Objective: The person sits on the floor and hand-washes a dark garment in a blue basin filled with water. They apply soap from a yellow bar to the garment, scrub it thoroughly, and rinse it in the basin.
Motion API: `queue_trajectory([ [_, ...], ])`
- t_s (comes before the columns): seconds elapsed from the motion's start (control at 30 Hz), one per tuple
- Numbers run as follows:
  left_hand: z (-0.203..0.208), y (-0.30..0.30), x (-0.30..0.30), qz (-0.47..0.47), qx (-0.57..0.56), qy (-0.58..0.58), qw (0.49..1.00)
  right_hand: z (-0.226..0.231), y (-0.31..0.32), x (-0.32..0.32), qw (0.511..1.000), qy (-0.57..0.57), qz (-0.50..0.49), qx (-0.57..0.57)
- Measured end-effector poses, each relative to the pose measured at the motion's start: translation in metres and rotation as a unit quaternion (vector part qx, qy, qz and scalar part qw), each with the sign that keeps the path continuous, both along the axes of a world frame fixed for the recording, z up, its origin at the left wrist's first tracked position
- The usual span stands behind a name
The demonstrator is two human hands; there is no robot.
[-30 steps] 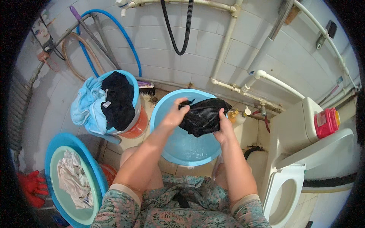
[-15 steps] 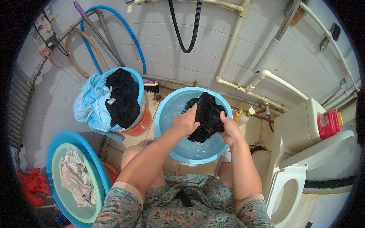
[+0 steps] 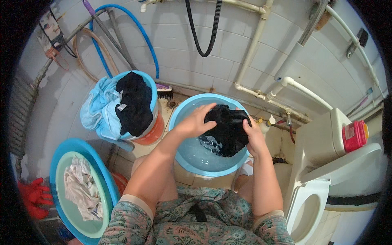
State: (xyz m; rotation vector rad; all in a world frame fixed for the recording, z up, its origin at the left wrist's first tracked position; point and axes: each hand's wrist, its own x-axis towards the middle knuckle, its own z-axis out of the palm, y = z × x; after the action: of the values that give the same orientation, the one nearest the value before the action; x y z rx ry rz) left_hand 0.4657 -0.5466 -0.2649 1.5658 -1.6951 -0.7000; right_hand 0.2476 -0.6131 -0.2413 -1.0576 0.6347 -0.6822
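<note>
White-tiled washroom, pipes along the wall. Blue basin [image 3: 185, 159] of water on the floor: wet black garment [image 3: 228, 130] held over it, lower end dipping in. Left hand [image 3: 195, 121] and right hand [image 3: 254, 136] both closed on the garment. Bucket [image 3: 152, 128]: light-blue and black clothes draped over its rim. Green basin [image 3: 67, 206]: pale crumpled cloth [image 3: 79, 192].

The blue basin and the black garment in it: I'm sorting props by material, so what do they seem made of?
The blue basin looks like moulded plastic: smooth, evenly coloured, with a glossy rolled rim. The black garment, gripped by the left hand and right hand, looks like thin wet fabric, limp and creased with a slight sheen; the fibre cannot be told.
</note>
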Motion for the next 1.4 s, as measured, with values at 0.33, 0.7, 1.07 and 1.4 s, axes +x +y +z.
queue_trajectory([
  [0.33,0.006,-0.002,-0.016,-0.025,-0.010,0.093,0.995,-0.003,-0.007,-0.004,0.992,-0.118,-0.001,0.047],
  [0.7,0.013,0.000,-0.031,-0.011,0.190,0.385,0.903,0.001,0.008,0.006,0.985,-0.169,-0.038,-0.028],
  [1.07,0.047,0.008,-0.018,0.049,0.116,0.678,0.725,0.000,0.009,-0.008,0.998,0.019,-0.029,0.060],
  [1.4,0.053,0.017,-0.016,0.072,0.194,0.513,0.833,-0.011,0.005,-0.004,0.993,-0.079,-0.082,0.026],
])
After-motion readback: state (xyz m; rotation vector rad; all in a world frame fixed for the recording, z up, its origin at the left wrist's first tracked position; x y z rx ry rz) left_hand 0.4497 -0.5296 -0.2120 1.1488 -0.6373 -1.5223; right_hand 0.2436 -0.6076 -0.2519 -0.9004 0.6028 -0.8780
